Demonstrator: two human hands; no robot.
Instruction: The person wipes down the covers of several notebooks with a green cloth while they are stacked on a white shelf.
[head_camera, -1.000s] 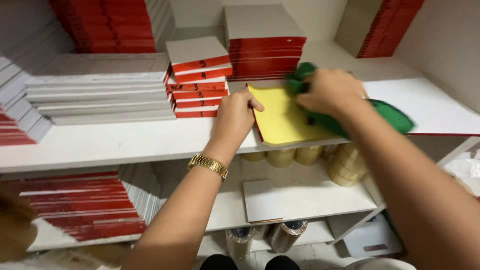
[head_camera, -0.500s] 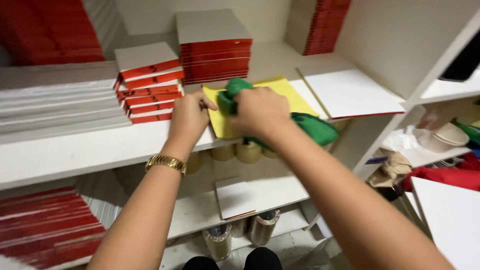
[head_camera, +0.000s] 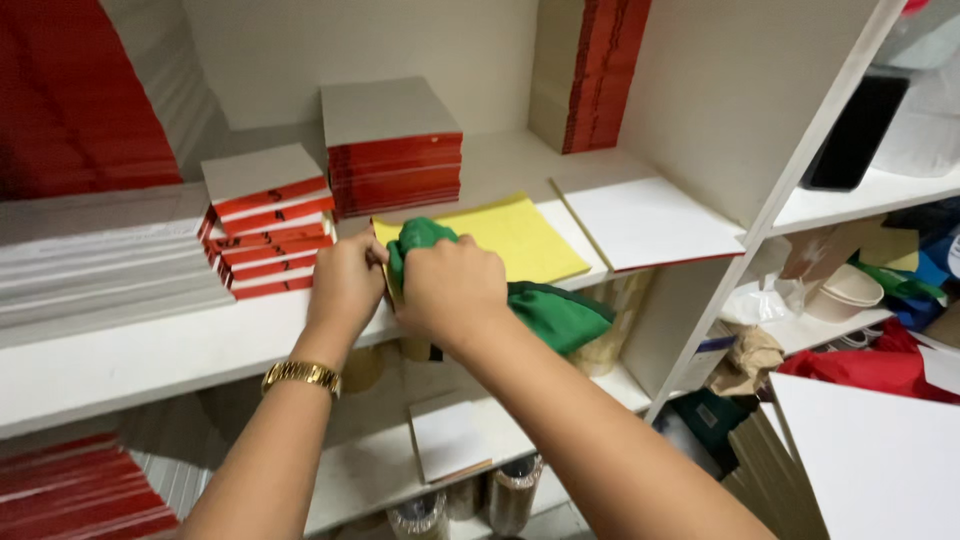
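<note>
My right hand (head_camera: 450, 288) is closed around a green cloth (head_camera: 545, 312) and presses it on the near left part of a yellow sheet (head_camera: 510, 236) that lies on the white shelf (head_camera: 150, 355). The cloth's loose end hangs off the shelf's front edge to the right. My left hand (head_camera: 345, 285), with a gold watch on its wrist, grips the sheet's left edge right beside the cloth. Both hands almost touch each other.
Stacks of red-spined pads (head_camera: 265, 220) and a taller stack (head_camera: 392, 148) stand behind my hands. A white board (head_camera: 650, 220) lies right of the yellow sheet. Tape rolls (head_camera: 515, 495) stand on the lower shelves. Bags and cups (head_camera: 845, 290) fill the right compartment.
My right hand has dragged the green cloth leftward across the yellow sheet, toward my left hand. The view has swung to the right, showing more of the right compartment.
</note>
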